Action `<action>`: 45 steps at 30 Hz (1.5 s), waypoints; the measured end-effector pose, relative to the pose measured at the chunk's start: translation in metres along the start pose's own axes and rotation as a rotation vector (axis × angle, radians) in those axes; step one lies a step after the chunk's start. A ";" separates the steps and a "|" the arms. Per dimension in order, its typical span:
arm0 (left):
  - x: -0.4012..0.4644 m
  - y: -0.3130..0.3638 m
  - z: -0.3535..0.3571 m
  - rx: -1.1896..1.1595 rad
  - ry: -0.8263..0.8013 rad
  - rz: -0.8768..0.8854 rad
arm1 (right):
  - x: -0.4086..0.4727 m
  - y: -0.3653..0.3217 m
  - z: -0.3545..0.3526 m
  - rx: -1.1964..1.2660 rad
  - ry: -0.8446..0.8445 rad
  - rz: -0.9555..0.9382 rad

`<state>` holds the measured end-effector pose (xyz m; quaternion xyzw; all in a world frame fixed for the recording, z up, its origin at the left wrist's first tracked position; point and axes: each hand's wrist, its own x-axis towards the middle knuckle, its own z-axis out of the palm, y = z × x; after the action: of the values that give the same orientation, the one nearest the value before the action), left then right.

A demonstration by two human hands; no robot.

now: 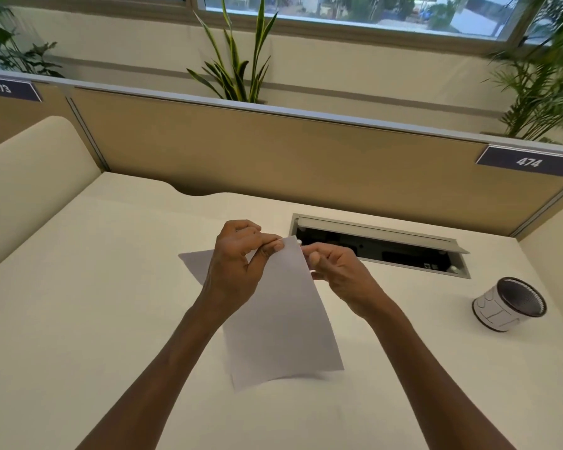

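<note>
Cream desk under you: your left hand and right hand both pinch the white paper at its raised top corner, perhaps folded double; it's light, floppy, creases easily, so keep hold by the edges

You pinch thin, matt white paper over a smooth cream laminate desk. The cable hatch looks like brushed grey metal; the partition looks like woven tan cloth.
</note>
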<state>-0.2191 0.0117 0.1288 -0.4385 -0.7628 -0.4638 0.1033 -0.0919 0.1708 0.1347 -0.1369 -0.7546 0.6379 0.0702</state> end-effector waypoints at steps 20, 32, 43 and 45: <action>0.014 0.148 -0.076 -0.109 -0.176 -0.283 | -0.135 -0.089 -0.074 0.156 0.517 -0.280; -0.008 0.178 -0.041 -0.748 0.028 -0.442 | -0.156 -0.086 -0.091 0.362 0.531 -0.248; -0.009 0.182 -0.035 -0.682 0.188 -0.454 | -0.154 -0.080 -0.091 0.395 0.513 -0.235; -0.007 0.181 -0.034 -0.661 0.205 -0.459 | -0.152 -0.080 -0.091 0.404 0.525 -0.240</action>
<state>-0.0847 0.0140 0.2550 -0.2183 -0.6367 -0.7359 -0.0737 0.0694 0.1993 0.2392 -0.1902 -0.5802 0.7044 0.3620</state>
